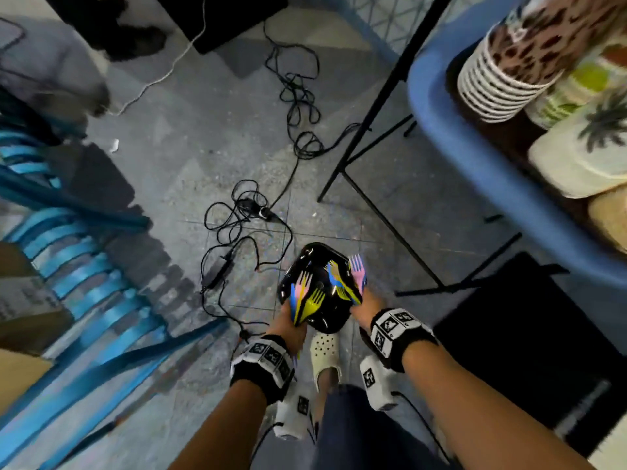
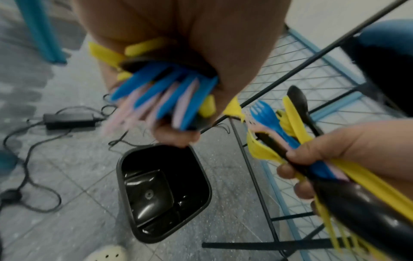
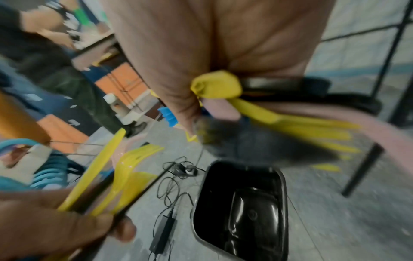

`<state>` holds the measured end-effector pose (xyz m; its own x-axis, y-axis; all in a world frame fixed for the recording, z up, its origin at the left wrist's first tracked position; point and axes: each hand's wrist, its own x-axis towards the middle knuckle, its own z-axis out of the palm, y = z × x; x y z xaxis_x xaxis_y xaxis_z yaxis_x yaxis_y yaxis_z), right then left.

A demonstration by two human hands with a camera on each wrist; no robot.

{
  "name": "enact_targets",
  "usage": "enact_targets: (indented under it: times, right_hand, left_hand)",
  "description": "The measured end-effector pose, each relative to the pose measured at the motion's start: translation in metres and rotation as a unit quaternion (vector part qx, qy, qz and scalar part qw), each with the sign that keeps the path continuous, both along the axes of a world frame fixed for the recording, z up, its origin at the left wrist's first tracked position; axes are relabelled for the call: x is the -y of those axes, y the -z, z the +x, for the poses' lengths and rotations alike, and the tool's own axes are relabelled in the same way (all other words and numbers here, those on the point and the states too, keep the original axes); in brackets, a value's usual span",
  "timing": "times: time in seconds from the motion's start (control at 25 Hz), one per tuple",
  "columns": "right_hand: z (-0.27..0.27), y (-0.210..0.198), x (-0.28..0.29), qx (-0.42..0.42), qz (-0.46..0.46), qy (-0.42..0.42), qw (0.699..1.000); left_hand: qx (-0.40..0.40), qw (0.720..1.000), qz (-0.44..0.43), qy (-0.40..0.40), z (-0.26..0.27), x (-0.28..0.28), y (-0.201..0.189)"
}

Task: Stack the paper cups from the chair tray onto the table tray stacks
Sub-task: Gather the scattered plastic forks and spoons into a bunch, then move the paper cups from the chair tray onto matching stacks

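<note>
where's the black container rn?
Head view, bottom centre: the black container is on the floor between the left hand and right hand, just ahead of the white shoe.

text: none readable | wrist bands (image 1: 397, 329): square black-and-white marker patterns only | no letters or numbers

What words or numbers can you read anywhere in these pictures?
None can be read.
Wrist bands: black-and-white square code patterns, no letters.
Paper cups: spot and palm-tree prints, no words visible.
Paper at the left edge: greyish marks, too blurred to read.
</note>
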<state>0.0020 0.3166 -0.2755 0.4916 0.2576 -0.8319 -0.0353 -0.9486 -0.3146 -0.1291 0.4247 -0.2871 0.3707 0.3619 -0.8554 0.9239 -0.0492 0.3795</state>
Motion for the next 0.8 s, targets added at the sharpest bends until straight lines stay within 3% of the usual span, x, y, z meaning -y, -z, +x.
enact_targets:
  times: [0.08, 0.16, 0.4, 0.52, 0.56, 0.68, 0.8]
  right_hand:
    - [0.003, 0.039, -0.002, -0.013, -0.031, 0.007, 0.999]
    - [0.007, 0.072, -0.001, -0.013, -0.053, 0.002, 0.998]
    - [0.008, 0.157, -0.012, -0.029, -0.099, -0.051, 0.993]
    - [0.005, 0.183, -0.020, -0.045, -0.114, -0.054, 0.991]
    - [0.005, 0.188, -0.022, -0.047, -0.102, -0.042, 0.993]
    - [0.008, 0.199, -0.025, -0.055, -0.014, 0.069, 0.996]
    - [0.015, 0.200, -0.024, -0.013, 0.014, 0.076, 0.997]
  left_hand:
    - [-0.002, 0.998, -0.066, -0.025, 0.008, -0.005, 0.037]
    - [-0.030, 0.996, -0.079, -0.036, 0.016, -0.014, 0.072]
    - [-0.120, 0.984, -0.059, 0.116, 0.025, -0.037, 0.159]
    - [-0.156, 0.978, -0.017, 0.137, 0.028, -0.030, 0.189]
    - [-0.155, 0.981, -0.009, 0.114, 0.029, -0.029, 0.194]
    - [-0.090, 0.992, -0.062, -0.070, 0.040, -0.027, 0.215]
    - [-0.015, 0.982, -0.062, -0.180, 0.045, -0.029, 0.220]
